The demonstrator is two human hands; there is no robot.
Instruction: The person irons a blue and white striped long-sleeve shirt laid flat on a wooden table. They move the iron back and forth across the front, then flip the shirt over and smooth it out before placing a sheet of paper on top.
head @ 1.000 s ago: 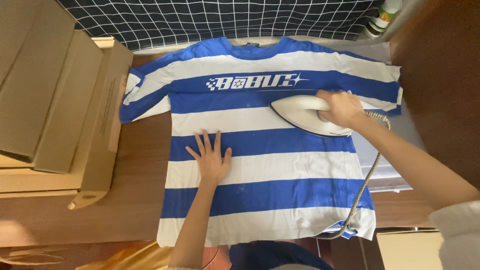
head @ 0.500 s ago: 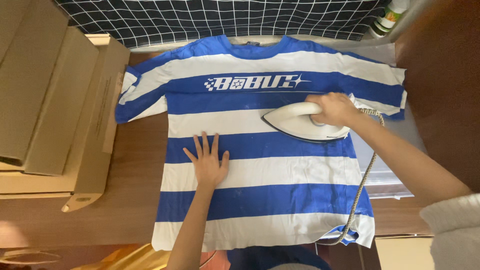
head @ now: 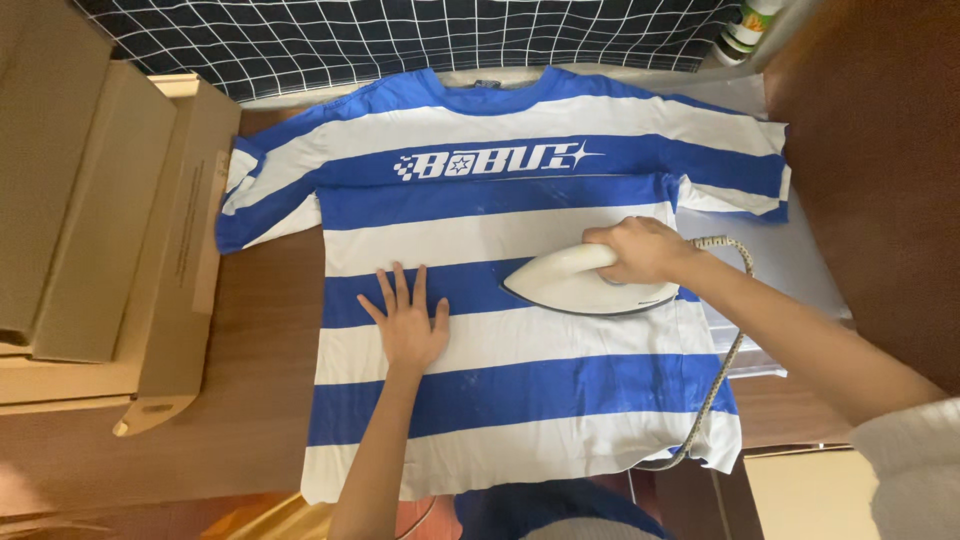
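Note:
A blue and white striped T-shirt [head: 480, 390] lies flat on a brown wooden table [head: 250, 400], neck toward the far side. My right hand [head: 640, 250] grips the handle of a white clothes iron [head: 575, 285] that rests on the shirt's middle, tip pointing left. My left hand [head: 408, 322] lies flat on the shirt with fingers spread, just left of the iron's tip. The iron's braided cord [head: 715, 385] runs down the shirt's right side.
Cardboard boxes [head: 95, 230] are stacked along the table's left side. A dark checked cloth [head: 400, 40] hangs at the far edge, with a bottle [head: 745, 30] at the far right. A dark brown panel [head: 880, 170] stands to the right.
My right hand has slid the iron down and to the left across the shirt, closer to my left hand. My left hand has stayed flat on the shirt.

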